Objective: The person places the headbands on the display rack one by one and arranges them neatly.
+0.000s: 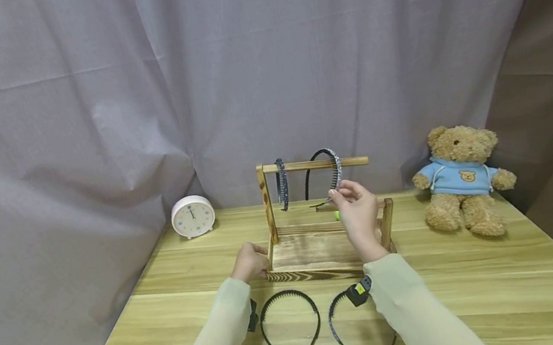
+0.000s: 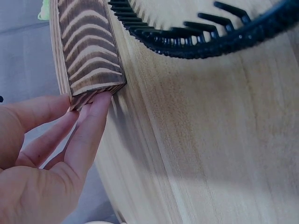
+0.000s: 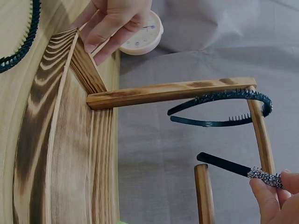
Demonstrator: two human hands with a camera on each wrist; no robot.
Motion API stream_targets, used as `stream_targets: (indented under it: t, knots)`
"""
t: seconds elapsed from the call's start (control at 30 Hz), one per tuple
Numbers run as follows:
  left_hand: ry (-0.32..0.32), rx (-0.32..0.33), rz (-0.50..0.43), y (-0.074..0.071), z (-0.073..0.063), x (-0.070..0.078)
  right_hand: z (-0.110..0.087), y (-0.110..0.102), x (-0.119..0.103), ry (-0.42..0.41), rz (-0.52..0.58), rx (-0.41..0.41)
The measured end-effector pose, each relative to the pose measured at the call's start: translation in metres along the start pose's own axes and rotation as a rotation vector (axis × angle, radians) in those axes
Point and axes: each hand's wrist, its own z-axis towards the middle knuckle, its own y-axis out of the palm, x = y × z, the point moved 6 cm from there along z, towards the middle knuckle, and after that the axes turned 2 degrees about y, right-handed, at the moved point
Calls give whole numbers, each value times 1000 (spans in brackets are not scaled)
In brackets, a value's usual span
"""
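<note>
A wooden rack [image 1: 322,272] with a tray base and an upper bar stands on the table. My left hand [image 1: 251,261] grips the tray's left end, thumb and fingers [image 2: 88,135] at its corner. With the thumb and fingers of my right hand [image 1: 359,214] I pinch a silver glittery headband [image 1: 335,167], whose arch passes over the upper bar [image 1: 354,161]. A dark glittery headband [image 1: 283,186] hangs farther left on that bar. Nearer me lie a black toothed headband [image 1: 287,293] and another dark headband [image 1: 337,335], partly hidden by my right sleeve.
A round white clock [image 1: 192,216] stands at the back left of the table. To the right sits a teddy bear [image 1: 463,181] in a blue hoodie. The rack's lower bar [image 3: 204,193] runs below the upper one. Grey curtain [image 1: 263,80] hangs behind the table.
</note>
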Motion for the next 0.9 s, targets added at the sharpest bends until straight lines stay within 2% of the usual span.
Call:
stream_targets:
  t: [0.27, 0.7, 0.9]
  knots:
    - [7, 2, -6, 0, 3, -1, -3, 10, -1, -51, -40, -9]
    - [20, 3, -16, 0, 2, -2, -10, 25, 3, -46, -132, -51]
    - [12, -6, -15, 0, -1, -2, -14, 32, 5, -38, -118, -69]
